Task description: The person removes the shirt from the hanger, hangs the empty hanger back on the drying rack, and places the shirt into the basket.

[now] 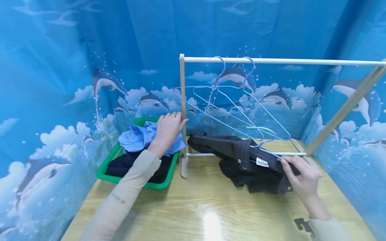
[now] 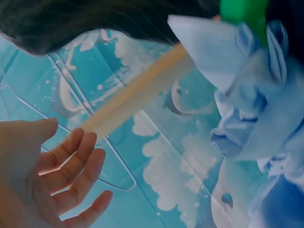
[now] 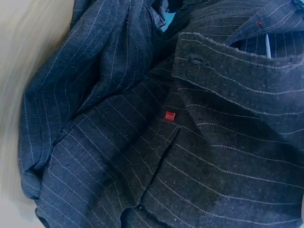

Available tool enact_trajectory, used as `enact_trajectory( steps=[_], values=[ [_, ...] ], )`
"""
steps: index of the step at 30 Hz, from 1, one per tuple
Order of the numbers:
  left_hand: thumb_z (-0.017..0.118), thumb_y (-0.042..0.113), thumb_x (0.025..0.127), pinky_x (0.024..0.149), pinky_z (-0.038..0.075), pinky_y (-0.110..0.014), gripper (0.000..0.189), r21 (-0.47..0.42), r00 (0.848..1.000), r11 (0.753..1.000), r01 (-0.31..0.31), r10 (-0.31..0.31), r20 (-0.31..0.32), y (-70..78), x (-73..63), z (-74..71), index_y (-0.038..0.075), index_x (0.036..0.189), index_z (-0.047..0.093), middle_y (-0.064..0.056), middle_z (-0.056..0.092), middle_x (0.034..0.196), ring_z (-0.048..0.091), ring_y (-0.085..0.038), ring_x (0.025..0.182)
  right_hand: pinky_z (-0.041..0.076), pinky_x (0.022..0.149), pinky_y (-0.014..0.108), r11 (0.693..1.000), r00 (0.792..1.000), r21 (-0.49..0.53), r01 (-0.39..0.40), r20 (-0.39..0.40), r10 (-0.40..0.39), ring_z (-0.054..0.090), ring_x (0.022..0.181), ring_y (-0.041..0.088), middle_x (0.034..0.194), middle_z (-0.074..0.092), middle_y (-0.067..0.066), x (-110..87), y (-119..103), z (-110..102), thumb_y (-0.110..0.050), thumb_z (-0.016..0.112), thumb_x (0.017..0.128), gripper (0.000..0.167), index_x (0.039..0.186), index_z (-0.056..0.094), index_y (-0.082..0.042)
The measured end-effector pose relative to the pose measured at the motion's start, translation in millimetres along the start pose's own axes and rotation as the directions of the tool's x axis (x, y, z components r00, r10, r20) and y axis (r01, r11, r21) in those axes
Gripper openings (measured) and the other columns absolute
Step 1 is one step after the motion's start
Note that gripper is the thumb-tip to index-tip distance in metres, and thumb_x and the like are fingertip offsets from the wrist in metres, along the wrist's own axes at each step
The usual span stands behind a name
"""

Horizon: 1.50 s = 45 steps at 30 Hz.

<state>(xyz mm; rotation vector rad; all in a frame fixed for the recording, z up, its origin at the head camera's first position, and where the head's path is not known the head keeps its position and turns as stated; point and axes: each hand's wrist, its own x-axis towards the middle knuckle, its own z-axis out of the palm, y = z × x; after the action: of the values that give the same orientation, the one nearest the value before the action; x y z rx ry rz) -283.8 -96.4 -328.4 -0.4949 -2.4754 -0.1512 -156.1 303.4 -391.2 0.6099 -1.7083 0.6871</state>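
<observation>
My right hand (image 1: 303, 175) pinches the waistband of dark pinstriped trousers (image 1: 238, 150) at its right end. A pale blue wire hanger (image 1: 265, 130) lies at the waistband, its hook up and part of its frame hidden in the cloth. Close up, the right wrist view shows the trousers' striped cloth (image 3: 109, 137) and a small red tag (image 3: 169, 116); that hand is out of its sight. My left hand (image 1: 170, 125) is at the rack's left post (image 1: 183, 100), over the basket's right side. In the left wrist view, its fingers (image 2: 78, 164) are loosely spread beside the post.
Two more wire hangers (image 1: 223, 72) hang from the rack's top bar (image 1: 289, 61). At left stands a green basket (image 1: 101, 175) holding a light blue garment (image 1: 135, 138) and dark cloth (image 1: 120, 165). The wooden table (image 1: 187, 207) meets a dolphin-print curtain (image 1: 45, 100) behind and at both sides.
</observation>
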Motion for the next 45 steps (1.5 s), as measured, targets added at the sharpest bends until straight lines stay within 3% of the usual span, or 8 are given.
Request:
enact_trajectory(
  steps=[4, 8, 16, 25, 30, 38, 42, 45],
  values=[
    [0.053, 0.037, 0.107, 0.071, 0.056, -0.036, 0.031, -0.167, 0.997, 0.983, -0.076, 0.078, 0.006, 8.5, -9.9, -7.7, 0.011, 0.102, 0.070, -0.005, 0.068, 0.089, 0.066, -0.022, 0.079, 0.039, 0.085, 0.005, 1.000, 1.000, 0.017, -0.005, -0.005, 0.005, 0.055, 0.097, -0.018, 0.067, 0.063, 0.023, 6.2, -8.8, 6.9, -0.038, 0.063, 0.102, 0.054, 0.075, 0.069, 0.009],
    [0.047, 0.040, 0.108, 0.086, 0.056, -0.039, 0.035, -0.351, 0.976, 0.925, -0.145, 0.192, 0.103, 18.5, -18.0, -12.1, 0.015, 0.116, 0.071, -0.003, 0.071, 0.108, 0.068, -0.021, 0.098, 0.039, 0.086, 0.005, 1.000, 0.999, 0.012, -0.022, -0.028, 0.022, 0.054, 0.096, -0.018, 0.066, 0.062, 0.025, 12.5, -15.0, 11.6, -0.036, 0.063, 0.102, 0.054, 0.075, 0.068, 0.011],
    [0.056, 0.036, 0.105, 0.073, 0.056, -0.031, 0.025, -0.433, 0.958, 0.891, -0.136, 0.230, 0.173, 20.4, -39.9, -14.4, 0.018, 0.112, 0.072, 0.003, 0.073, 0.100, 0.067, -0.011, 0.082, 0.039, 0.083, 0.005, 0.994, 0.994, -0.005, -0.109, -0.004, 0.109, 0.056, 0.095, -0.021, 0.072, 0.066, 0.026, 14.7, -10.3, 14.0, -0.031, 0.067, 0.099, 0.046, 0.079, 0.071, 0.009],
    [0.063, 0.028, 0.101, 0.067, 0.052, -0.026, 0.015, -0.535, 0.983, 0.832, -0.149, 0.181, 0.007, 11.6, -67.0, -25.5, 0.018, 0.096, 0.073, 0.006, 0.071, 0.086, 0.063, -0.006, 0.073, 0.040, 0.082, 0.006, 0.979, 0.974, 0.002, -0.206, 0.096, 0.205, 0.059, 0.094, -0.017, 0.083, 0.073, 0.013, 24.5, -8.9, 18.0, -0.015, 0.072, 0.094, 0.018, 0.099, 0.077, 0.002],
    [0.069, 0.023, 0.098, 0.060, 0.052, -0.026, 0.011, -0.527, 0.985, 0.833, -0.167, 0.115, -0.131, 2.3, -81.9, -29.6, 0.016, 0.092, 0.074, 0.004, 0.070, 0.079, 0.064, -0.007, 0.065, 0.039, 0.080, 0.009, 0.972, 0.950, 0.015, -0.233, 0.219, 0.224, 0.058, 0.089, -0.013, 0.091, 0.073, 0.003, 29.8, -17.6, 23.9, -0.006, 0.066, 0.094, 0.025, 0.118, 0.074, -0.006],
    [0.078, 0.014, 0.091, 0.064, 0.058, -0.039, 0.009, -0.460, 0.933, 0.877, -0.136, -0.043, -0.358, -22.7, -102.5, -31.3, 0.006, 0.088, 0.076, -0.007, 0.075, 0.081, 0.072, -0.022, 0.068, 0.033, 0.055, 0.021, 0.984, 0.914, -0.083, -0.159, 0.366, 0.178, 0.043, 0.058, 0.002, 0.085, 0.070, 0.002, 32.2, -28.6, 36.8, -0.005, 0.080, 0.085, 0.043, 0.126, 0.070, -0.014],
    [0.082, 0.012, 0.086, 0.063, 0.057, -0.043, 0.007, -0.457, 0.898, 0.886, -0.080, -0.135, -0.419, -32.6, -109.7, -31.8, 0.006, 0.088, 0.078, -0.009, 0.076, 0.081, 0.072, -0.026, 0.067, 0.041, 0.070, 0.013, 0.982, 0.915, -0.079, -0.171, 0.358, 0.188, 0.062, 0.072, 0.013, 0.095, 0.074, 0.004, 33.1, -32.6, 43.5, 0.000, 0.083, 0.080, 0.048, 0.124, 0.073, -0.015],
    [0.083, 0.012, 0.084, 0.063, 0.056, -0.039, 0.006, -0.480, 0.897, 0.876, -0.050, -0.172, -0.407, -37.4, -114.2, -31.4, 0.010, 0.087, 0.079, -0.006, 0.076, 0.080, 0.072, -0.022, 0.067, 0.041, 0.081, 0.011, 0.977, 0.929, -0.046, -0.210, 0.303, 0.214, 0.066, 0.085, 0.014, 0.099, 0.075, 0.007, 33.8, -35.2, 48.3, 0.004, 0.082, 0.080, 0.044, 0.120, 0.076, -0.012]
  ],
)
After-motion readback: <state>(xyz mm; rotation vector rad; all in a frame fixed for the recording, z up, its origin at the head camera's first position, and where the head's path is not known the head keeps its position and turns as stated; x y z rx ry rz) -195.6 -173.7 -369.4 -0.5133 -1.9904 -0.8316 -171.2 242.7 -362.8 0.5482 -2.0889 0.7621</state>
